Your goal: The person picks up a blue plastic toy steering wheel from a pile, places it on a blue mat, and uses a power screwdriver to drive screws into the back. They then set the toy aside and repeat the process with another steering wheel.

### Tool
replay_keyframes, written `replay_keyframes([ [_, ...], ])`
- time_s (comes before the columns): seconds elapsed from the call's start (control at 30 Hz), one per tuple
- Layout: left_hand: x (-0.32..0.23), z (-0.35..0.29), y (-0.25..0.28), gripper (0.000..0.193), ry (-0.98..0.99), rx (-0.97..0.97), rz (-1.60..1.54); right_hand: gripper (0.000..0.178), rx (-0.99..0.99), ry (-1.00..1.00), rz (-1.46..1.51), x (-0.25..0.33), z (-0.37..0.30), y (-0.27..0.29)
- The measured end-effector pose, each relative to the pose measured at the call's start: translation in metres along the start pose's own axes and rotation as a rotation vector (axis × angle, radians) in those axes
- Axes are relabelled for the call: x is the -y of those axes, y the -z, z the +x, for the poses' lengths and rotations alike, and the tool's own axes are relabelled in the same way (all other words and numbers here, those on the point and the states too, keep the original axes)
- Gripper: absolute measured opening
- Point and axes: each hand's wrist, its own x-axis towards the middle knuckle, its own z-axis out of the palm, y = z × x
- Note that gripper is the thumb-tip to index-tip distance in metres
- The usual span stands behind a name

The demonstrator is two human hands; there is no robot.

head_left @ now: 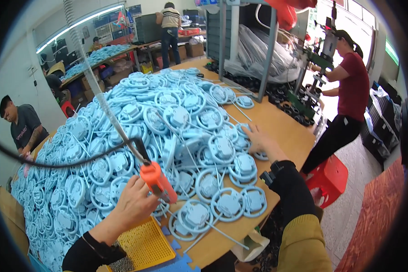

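An orange electric screwdriver [158, 181] hangs tilted from a coiled cord over the near side of the heap. My left hand [133, 204] is closed with its fingers against the screwdriver's side, apparently gripping it; the fingertips are partly hidden. Further right, my right hand [260, 140] reaches to the heap's right edge, fingers spread over the light-blue plastic wheel-shaped parts [245, 136]. Whether its fingertips touch one cannot be made out. Several more light-blue wheels [228, 203] with thin stalks lie loose at the table's near edge.
A large heap of blue wheels [136, 106] covers most of the wooden table [285, 131]. A yellow perforated basket [145, 242] stands near my left forearm. A black cable [77, 164] crosses in front. Co-workers [351, 86] are around, one beside a machine [315, 68] and a red stool [331, 179].
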Motion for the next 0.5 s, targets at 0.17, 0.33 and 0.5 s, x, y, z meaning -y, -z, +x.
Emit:
replay_keyframes([
  [0.17, 0.017, -0.002, -0.015, 0.031, 0.027, -0.002, -0.078, 0.080, -0.065, 0.035, 0.143, -0.050, 0.022, -0.030],
  [0.33, 0.018, -0.016, -0.009, 0.035, 0.051, 0.066, -0.034, 0.069, -0.244, 0.073, 0.324, -0.055, 0.026, -0.030],
  [0.5, 0.017, -0.032, -0.016, 0.055, 0.041, 0.150, 0.039, 0.074, -0.283, -0.053, -0.011, -0.047, 0.024, -0.017],
])
